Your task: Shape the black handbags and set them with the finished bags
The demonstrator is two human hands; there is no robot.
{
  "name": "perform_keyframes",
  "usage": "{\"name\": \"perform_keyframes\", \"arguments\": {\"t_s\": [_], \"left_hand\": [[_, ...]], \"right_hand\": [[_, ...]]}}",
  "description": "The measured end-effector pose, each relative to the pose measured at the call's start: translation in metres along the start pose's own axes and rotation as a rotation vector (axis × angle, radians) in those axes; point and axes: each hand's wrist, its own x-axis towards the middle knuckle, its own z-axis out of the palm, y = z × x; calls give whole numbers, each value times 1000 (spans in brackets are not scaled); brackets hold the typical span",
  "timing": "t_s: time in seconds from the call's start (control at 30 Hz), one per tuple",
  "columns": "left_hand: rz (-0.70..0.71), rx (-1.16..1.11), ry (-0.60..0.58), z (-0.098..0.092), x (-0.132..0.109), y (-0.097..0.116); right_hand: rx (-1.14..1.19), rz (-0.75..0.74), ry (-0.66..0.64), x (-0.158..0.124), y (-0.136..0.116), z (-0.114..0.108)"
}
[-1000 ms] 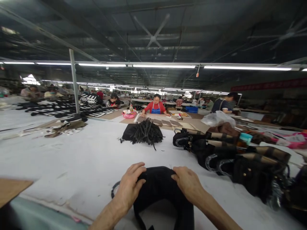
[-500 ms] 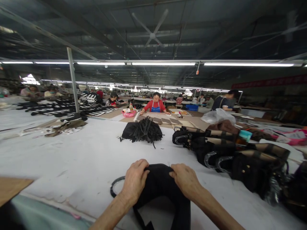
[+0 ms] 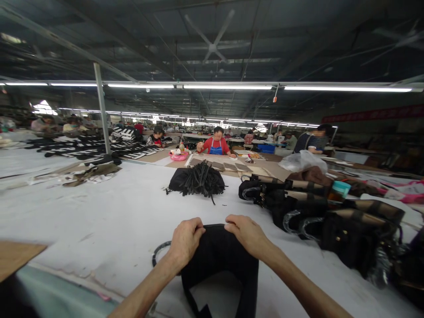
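A black fabric bag (image 3: pixel 215 249) stands in front of me on the white tabletop, its inner opening and straps toward me. My left hand (image 3: pixel 185 238) pinches the far edge of the bag at its left corner, thumb and fingers pressed together. At the right corner of that edge my right hand (image 3: pixel 247 234) is closed, its thumb and fingertips on the fabric. A round handle (image 3: pixel 158 252) in clear wrap sticks out beside my left wrist. The underside of the bag is hidden.
Beyond the bag lies a pile of black strips (image 3: pixel 202 179) on black fabric. Several black bags (image 3: pixel 344 229) line the right side, near a teal-lidded jar (image 3: pixel 339 191) and a plastic bag (image 3: pixel 303 161). Across the table sits a person in red (image 3: pixel 217 143). A brown board (image 3: pixel 20 256) lies left.
My right hand has shifted left along the bag's far edge, closer to my left hand. The bag's edge has moved slightly. The person opposite has raised a hand.
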Motion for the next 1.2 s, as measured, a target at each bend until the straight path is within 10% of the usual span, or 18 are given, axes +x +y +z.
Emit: {"name": "perform_keyframes", "arguments": {"t_s": [0.4, 0.8, 1.2], "left_hand": [[-216, -352, -34, -2, 19, -4], [-101, -255, -213, -2, 34, -6], [151, 86, -112, 1, 26, -5]], "right_hand": [[105, 48, -89, 22, -7, 6], [47, 25, -104, 26, -7, 6], [-285, -23, 12, 25, -20, 21]]}}
